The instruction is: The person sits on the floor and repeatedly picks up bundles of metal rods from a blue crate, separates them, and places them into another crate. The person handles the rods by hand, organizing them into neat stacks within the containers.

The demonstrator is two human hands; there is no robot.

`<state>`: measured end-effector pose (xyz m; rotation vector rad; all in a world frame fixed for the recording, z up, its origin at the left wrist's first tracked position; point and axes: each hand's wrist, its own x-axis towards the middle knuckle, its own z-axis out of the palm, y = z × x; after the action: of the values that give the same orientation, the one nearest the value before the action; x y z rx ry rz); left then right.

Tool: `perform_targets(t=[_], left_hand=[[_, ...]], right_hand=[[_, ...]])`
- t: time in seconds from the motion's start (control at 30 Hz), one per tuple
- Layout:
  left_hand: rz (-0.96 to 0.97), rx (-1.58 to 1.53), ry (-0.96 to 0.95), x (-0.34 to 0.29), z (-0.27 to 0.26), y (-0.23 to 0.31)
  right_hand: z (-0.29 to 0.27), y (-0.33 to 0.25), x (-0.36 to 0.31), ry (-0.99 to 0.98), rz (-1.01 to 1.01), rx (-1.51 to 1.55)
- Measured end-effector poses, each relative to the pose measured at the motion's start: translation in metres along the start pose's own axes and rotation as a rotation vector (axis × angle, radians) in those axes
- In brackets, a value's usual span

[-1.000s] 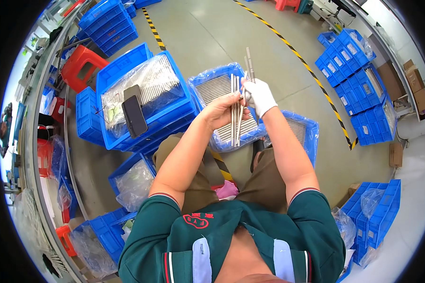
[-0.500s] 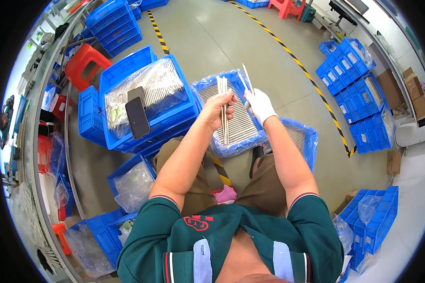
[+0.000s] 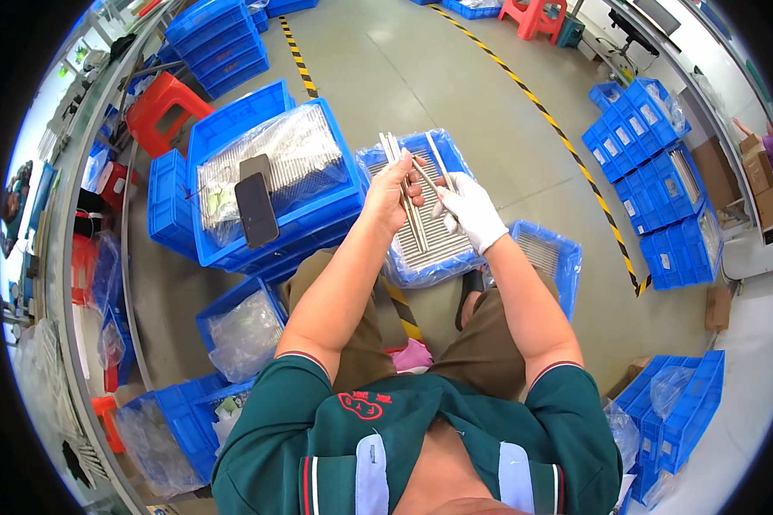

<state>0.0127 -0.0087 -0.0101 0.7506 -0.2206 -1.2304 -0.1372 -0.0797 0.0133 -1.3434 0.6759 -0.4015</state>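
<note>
My bare left hand (image 3: 392, 194) is closed around a small bundle of thin silvery metal rods (image 3: 417, 230), held slanting above a blue crate (image 3: 429, 278). My right hand (image 3: 470, 211), in a white glove, pinches slim metal rods of the same kind (image 3: 435, 153); one points up and away, another leans toward the left hand's fingers. The two hands are close together. Below them, the plastic-lined crate holds rows of the same rods (image 3: 451, 245). How many rods each hand holds is hard to make out.
At left, a larger blue crate (image 3: 275, 242) holds plastic-covered rods, with a black phone (image 3: 256, 210) on top. Another lined crate (image 3: 567, 266) sits right of my knees. Red stools (image 3: 165, 107) and stacked blue bins (image 3: 661, 184) stand around; striped tape (image 3: 567, 154) marks the floor.
My hands have come closer together. A rod at my right hand now tilts toward my left fingers, and the left bundle leans more. The whole view has shifted slightly.
</note>
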Motion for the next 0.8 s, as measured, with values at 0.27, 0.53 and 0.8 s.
perform_targets(t=[0.27, 0.53, 0.8], left_hand=[[-0.062, 0.342, 0.02, -0.007, 0.014, -0.033], [0.035, 0.259, 0.128, 0.009, -0.002, -0.01], [-0.045, 0.161, 0.0, 0.001, 0.004, -0.006]], right_hand=[[-0.004, 0.004, 0.007, 0.109, 0.009, 0.009], [-0.02, 0.009, 0.006, -0.151, 0.217, 0.158], [-0.009, 0.005, -0.005, 0.001, 0.152, 0.154]])
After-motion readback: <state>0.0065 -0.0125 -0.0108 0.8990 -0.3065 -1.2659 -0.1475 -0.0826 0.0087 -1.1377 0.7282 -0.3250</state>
